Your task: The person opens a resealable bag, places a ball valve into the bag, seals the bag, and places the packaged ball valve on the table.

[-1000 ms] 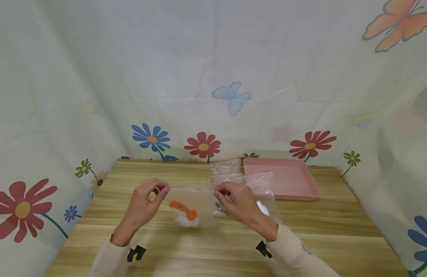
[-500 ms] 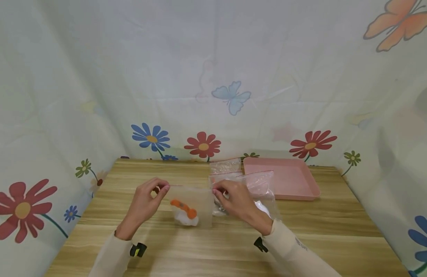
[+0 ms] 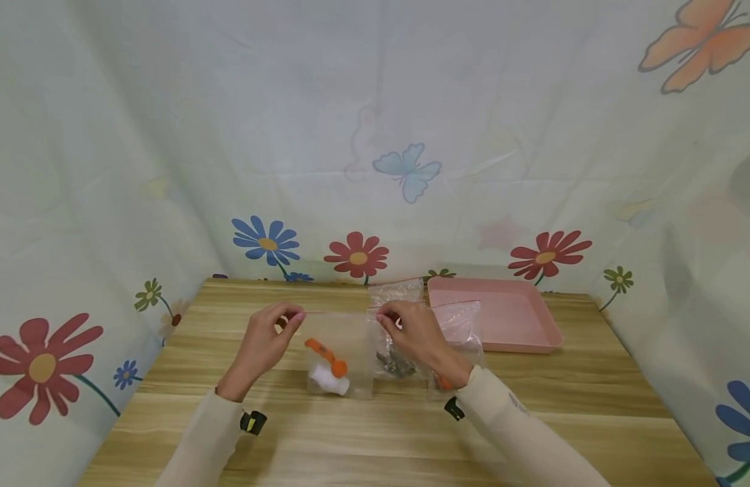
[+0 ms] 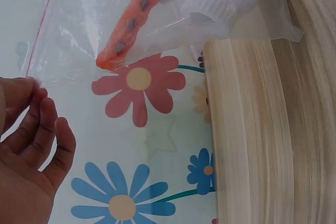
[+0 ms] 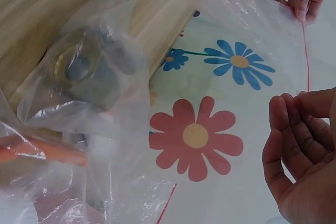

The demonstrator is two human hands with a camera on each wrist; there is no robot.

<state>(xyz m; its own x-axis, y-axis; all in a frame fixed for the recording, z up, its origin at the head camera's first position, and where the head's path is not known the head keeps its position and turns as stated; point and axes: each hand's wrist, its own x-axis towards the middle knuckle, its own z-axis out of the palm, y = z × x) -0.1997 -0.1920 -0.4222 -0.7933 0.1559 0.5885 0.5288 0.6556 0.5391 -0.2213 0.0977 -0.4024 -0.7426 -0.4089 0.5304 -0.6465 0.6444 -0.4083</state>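
A clear zip bag (image 3: 358, 365) with a red seal line hangs stretched between my two hands. My left hand (image 3: 260, 348) pinches its upper left corner between thumb and fingers. The upper right corner is pinched by my right hand (image 3: 418, 336). Inside the bag lie a long orange piece (image 4: 135, 17) with dark spots and a white piece (image 3: 329, 380) with ribs. In the head view the orange piece ends in a round knob. The bag's lower edge is near the tabletop; whether it touches cannot be told.
Behind my right hand lie several more clear zip bags (image 3: 462, 325), one with a metal hexagonal ring (image 5: 79, 69) and another with an orange piece (image 5: 42, 149). A shallow pink tray (image 3: 554, 335) stands at the back right of the wooden table (image 3: 301, 450). Flowered cloth surrounds the table.
Both hands have risen a little with the bag, and the left has shifted slightly right. The orange and white pieces hang lower relative to the seal.
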